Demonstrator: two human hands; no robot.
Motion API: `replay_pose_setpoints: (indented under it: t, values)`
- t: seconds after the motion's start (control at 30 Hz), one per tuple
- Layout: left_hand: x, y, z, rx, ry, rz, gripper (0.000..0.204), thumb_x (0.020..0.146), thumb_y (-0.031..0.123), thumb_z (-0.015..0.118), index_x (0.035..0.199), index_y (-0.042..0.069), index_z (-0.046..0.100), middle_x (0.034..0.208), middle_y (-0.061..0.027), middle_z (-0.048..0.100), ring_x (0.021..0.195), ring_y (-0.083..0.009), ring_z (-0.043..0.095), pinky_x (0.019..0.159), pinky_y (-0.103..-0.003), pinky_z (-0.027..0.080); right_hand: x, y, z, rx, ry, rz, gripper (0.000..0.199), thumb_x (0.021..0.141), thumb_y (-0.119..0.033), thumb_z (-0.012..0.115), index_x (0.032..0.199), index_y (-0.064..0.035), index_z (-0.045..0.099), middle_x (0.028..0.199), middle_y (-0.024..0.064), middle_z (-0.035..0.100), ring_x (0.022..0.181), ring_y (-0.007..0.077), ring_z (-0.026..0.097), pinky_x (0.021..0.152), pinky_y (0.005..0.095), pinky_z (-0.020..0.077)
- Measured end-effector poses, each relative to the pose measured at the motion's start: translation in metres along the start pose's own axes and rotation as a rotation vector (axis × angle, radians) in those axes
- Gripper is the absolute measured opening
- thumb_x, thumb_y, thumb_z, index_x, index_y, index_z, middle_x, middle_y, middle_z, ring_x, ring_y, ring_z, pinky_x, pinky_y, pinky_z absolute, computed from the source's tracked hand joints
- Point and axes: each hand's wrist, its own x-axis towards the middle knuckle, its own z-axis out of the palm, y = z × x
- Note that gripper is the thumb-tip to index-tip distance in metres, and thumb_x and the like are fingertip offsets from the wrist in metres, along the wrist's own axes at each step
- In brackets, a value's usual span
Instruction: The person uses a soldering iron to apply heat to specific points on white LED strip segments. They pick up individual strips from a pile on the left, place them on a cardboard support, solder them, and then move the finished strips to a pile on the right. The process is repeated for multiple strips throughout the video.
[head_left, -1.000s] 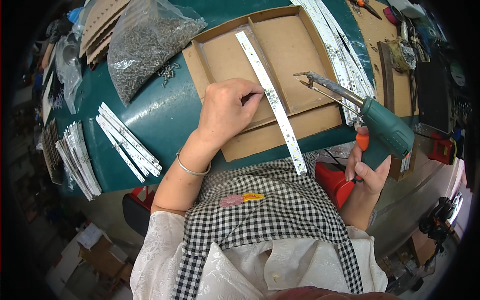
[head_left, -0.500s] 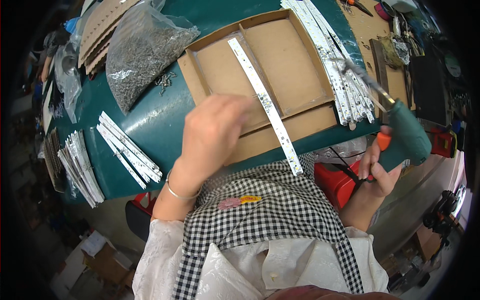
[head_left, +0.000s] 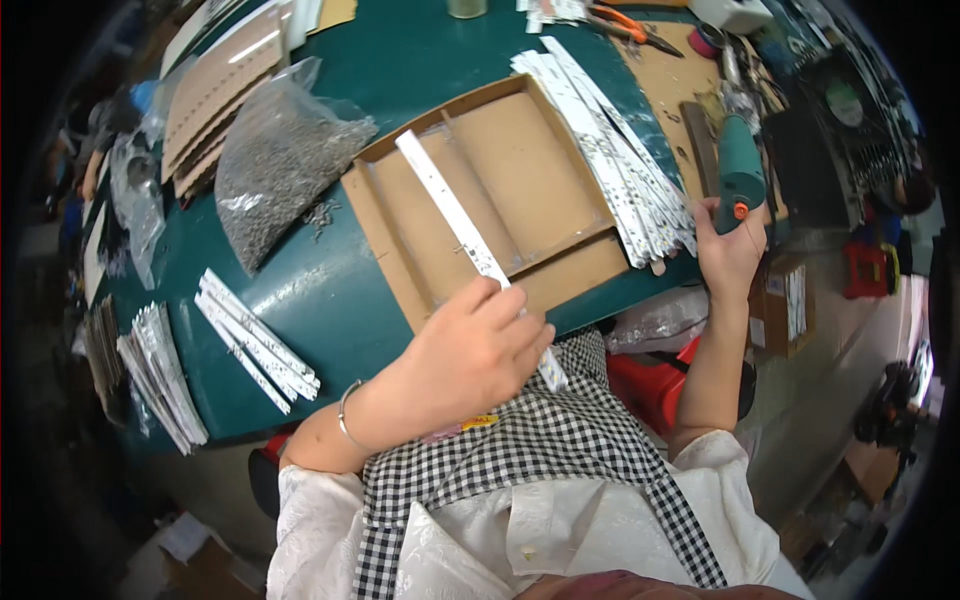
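Note:
My left hand point(head_left: 475, 345) is closed on the near part of a white LED strip board point(head_left: 438, 190). The strip slants over a shallow cardboard tray point(head_left: 560, 245), and its near end sticks out past my fingers above the checked apron. Small parts show near the middle of the strip, just beyond my hand. On the right, my right hand point(head_left: 732, 250) grips a green soldering gun point(head_left: 742, 165) with an orange trigger. It is held up beside the tray, away from the strip, and its tip cannot be made out.
Many white strips point(head_left: 610, 160) are heaped along the tray's right side. Two smaller bundles, one nearer strip bundle point(head_left: 258, 340) and another strip bundle point(head_left: 160, 375), lie at left. A clear bag of small metal parts point(head_left: 285, 165) stands behind them. Orange-handled pliers point(head_left: 635, 30) lie far right.
My left hand has moved right and nearer, closing on the strip's near part. My right hand has swung the soldering gun up and away from the strip. The view has shifted slightly.

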Motion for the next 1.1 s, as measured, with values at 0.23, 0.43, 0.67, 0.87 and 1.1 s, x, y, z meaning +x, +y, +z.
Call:
replay_pose_setpoints:
  t: [0.23,0.43,0.67,0.87,1.1]
  values:
    - [-0.074,0.012,-0.054,0.117,-0.113,-0.322,0.033,0.07,0.015,0.066,0.1,0.003,0.072,0.1,-0.0028,0.065,0.087,-0.019,0.056,0.079,-0.033,0.046,0.018,0.026,0.028,-0.187,-0.094,-0.105,0.062,0.079,-0.016,0.082,0.131,-0.0023,0.052,0.096,0.01,0.067,0.084,0.0232,0.065,0.081,0.037,0.051]
    - [-0.157,0.007,-0.072,0.272,-0.008,-0.733,0.024,0.072,0.004,0.064,0.093,0.006,0.076,0.101,-0.0048,0.072,0.085,-0.0212,0.06,0.078,-0.034,0.05,0.025,0.025,0.034,-0.078,-0.174,-0.007,0.056,0.081,-0.01,0.08,0.129,-0.0028,0.053,0.09,0.0057,0.066,0.081,0.0172,0.062,0.08,0.0324,0.049]
    - [-0.225,-0.018,-0.056,0.215,-0.014,-0.946,0.025,0.072,-0.006,0.061,0.089,0.003,0.077,0.095,-0.009,0.074,0.085,-0.0259,0.065,0.083,-0.036,0.051,0.035,0.057,0.026,0.215,-0.208,-0.002,0.055,0.082,0.001,0.076,0.132,0.0006,0.051,0.096,0.0026,0.058,0.085,0.0122,0.055,0.08,0.0277,0.047]
    - [-0.232,-0.018,-0.047,0.105,0.017,-0.946,0.025,0.074,-0.007,0.064,0.095,0.002,0.075,0.101,-0.0115,0.073,0.092,-0.0299,0.066,0.083,-0.04,0.052,0.009,0.003,-0.009,0.659,-0.13,0.03,0.067,0.081,0.011,0.068,0.142,0.0012,0.043,0.094,0.0016,0.048,0.085,0.0092,0.049,0.075,0.0223,0.0428]
    - [-0.169,-0.07,-0.047,0.008,0.261,-0.991,0.018,0.08,0.0,0.07,0.098,0.002,0.074,0.095,-0.0163,0.071,0.084,-0.033,0.069,0.077,-0.041,0.054,-0.059,-0.048,-0.007,0.906,-0.355,0.041,0.077,0.074,0.004,0.072,0.143,0.0034,0.038,0.089,0.0036,0.045,0.076,0.0113,0.048,0.068,0.0221,0.0406]
